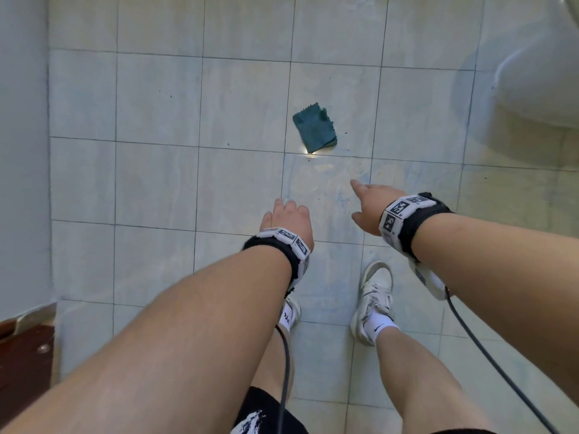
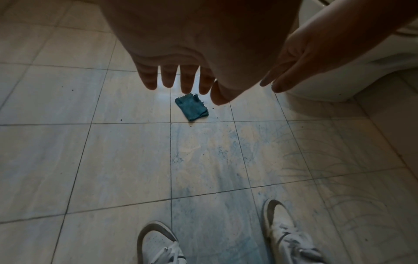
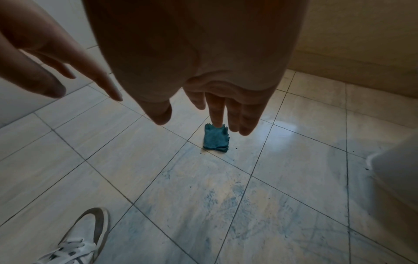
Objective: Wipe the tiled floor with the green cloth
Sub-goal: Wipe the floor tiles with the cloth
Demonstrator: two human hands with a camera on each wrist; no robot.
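On the tiled floor [image 1: 156, 183] ahead, the green cloth [image 1: 315, 131] lies folded and untouched. Left hand [image 1: 289, 222] and right hand [image 1: 371, 208] are held wide, empty. Reaching down and grasping it is judged next.

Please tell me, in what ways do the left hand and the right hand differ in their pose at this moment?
In the head view the left hand hangs lower in the picture, knuckles up, fingers pointing down, while the right hand reaches further forward, one finger stretched toward the green cloth. The left hand is above a tile nearer the shoes; the right hand is nearer the cloth. Both are open, hold nothing, and do not touch the cloth.
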